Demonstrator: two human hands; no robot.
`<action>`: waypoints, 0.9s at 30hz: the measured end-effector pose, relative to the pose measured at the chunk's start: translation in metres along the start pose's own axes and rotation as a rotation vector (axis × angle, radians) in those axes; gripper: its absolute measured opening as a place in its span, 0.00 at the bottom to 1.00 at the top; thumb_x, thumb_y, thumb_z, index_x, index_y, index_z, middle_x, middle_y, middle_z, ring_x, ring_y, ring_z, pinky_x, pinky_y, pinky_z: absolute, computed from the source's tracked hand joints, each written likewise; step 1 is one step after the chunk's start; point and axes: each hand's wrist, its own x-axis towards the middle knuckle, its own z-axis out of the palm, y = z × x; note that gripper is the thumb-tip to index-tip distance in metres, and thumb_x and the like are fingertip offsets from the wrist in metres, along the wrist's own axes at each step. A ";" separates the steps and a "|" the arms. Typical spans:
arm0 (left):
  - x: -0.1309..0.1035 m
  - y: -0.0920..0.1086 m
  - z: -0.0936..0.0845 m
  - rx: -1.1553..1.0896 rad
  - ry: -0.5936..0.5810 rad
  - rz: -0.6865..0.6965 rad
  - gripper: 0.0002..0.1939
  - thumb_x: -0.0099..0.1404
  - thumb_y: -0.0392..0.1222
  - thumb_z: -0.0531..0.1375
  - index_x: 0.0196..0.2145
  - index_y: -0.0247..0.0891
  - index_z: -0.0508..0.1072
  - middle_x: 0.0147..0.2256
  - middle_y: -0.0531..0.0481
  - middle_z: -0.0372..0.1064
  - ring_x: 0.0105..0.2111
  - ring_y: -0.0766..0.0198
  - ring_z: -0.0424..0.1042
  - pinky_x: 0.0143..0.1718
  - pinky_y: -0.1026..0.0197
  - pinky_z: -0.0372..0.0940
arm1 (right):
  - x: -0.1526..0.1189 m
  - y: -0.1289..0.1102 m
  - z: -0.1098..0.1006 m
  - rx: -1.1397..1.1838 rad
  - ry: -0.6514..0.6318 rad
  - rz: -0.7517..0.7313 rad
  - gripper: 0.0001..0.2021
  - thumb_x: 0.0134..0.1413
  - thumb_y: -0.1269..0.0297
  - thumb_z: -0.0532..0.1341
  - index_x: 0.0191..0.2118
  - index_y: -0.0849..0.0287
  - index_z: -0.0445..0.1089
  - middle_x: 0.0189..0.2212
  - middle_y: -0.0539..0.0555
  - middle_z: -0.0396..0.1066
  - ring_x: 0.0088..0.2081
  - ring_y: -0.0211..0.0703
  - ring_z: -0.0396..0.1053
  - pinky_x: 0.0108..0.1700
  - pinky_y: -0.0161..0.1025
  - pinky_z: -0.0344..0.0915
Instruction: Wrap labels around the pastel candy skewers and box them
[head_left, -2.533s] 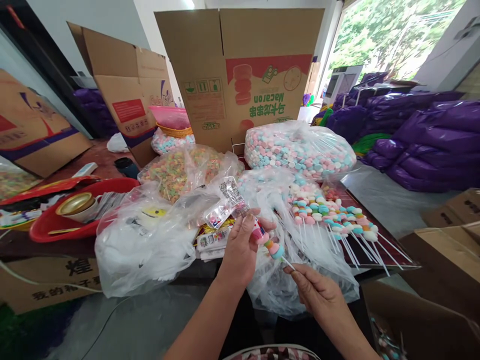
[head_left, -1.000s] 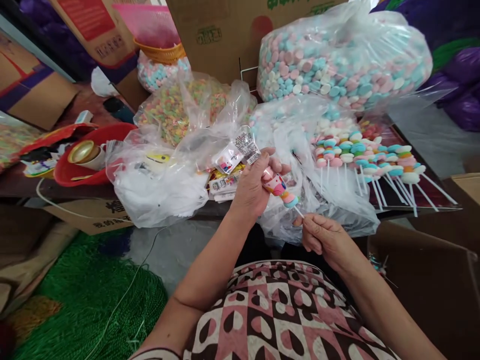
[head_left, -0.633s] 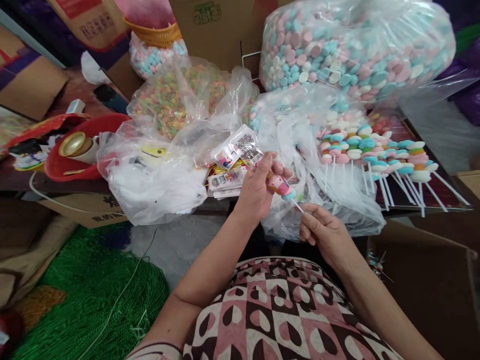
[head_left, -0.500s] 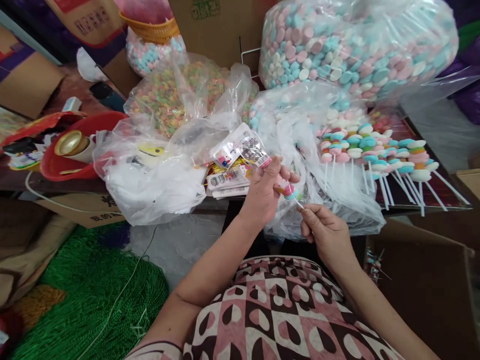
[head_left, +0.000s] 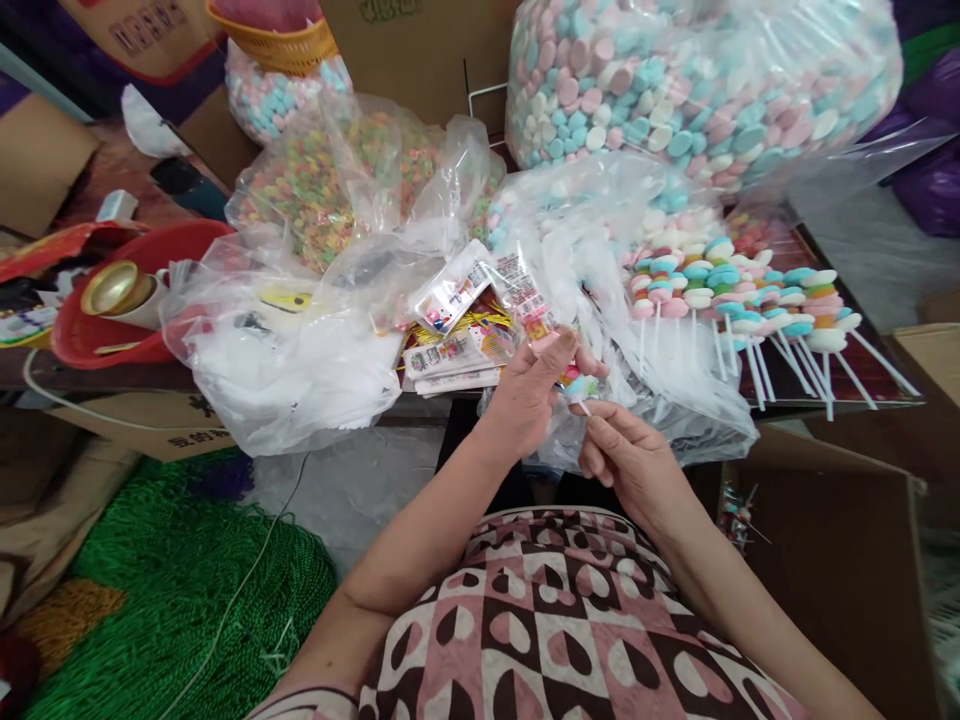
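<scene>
My left hand (head_left: 529, 395) is closed round a marshmallow lollipop (head_left: 577, 384) that sits inside a clear printed wrapper (head_left: 525, 300). The wrapper's upper end sticks up past my fingers, and part of the candy is hidden behind them. With thumb and fingertips, my right hand (head_left: 630, 450) pinches the lower part of the lollipop, by its white stick. Beyond my hands lie printed wrappers (head_left: 450, 358) and gold twist ties (head_left: 480, 325). To the right, several marshmallow lollipops (head_left: 739, 290) are piled with their sticks pointing towards me.
Large clear bags of marshmallows (head_left: 697, 90) and gummy candies (head_left: 315, 190) stand at the back. A red basin (head_left: 71, 335) with a gold bowl (head_left: 116, 288) is at left. An open cardboard box (head_left: 832, 550) sits low at right; green cords (head_left: 187, 570) cover the floor at left.
The wrapper's printed end now stands up more above my left hand. My right hand has come a little closer to the left along the stick. The whole view has shifted slightly.
</scene>
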 end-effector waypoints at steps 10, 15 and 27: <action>0.004 0.012 -0.004 0.009 -0.042 0.053 0.14 0.60 0.53 0.65 0.38 0.42 0.74 0.31 0.51 0.73 0.41 0.57 0.76 0.39 0.58 0.68 | -0.001 0.000 -0.002 0.018 0.033 -0.020 0.15 0.52 0.51 0.67 0.35 0.58 0.73 0.10 0.41 0.56 0.14 0.32 0.50 0.22 0.35 0.58; -0.005 -0.003 0.003 -0.011 -0.086 -0.074 0.13 0.60 0.51 0.65 0.34 0.39 0.72 0.26 0.53 0.67 0.35 0.61 0.76 0.24 0.67 0.60 | -0.003 -0.005 0.005 0.092 -0.044 0.010 0.15 0.55 0.49 0.65 0.33 0.57 0.70 0.09 0.38 0.50 0.12 0.30 0.44 0.20 0.34 0.57; -0.003 0.006 -0.005 0.008 -0.052 -0.030 0.28 0.50 0.57 0.71 0.45 0.44 0.73 0.45 0.47 0.75 0.46 0.55 0.75 0.43 0.56 0.68 | 0.001 -0.005 -0.002 0.089 0.096 -0.070 0.12 0.51 0.53 0.68 0.34 0.57 0.73 0.13 0.42 0.60 0.15 0.31 0.51 0.24 0.34 0.58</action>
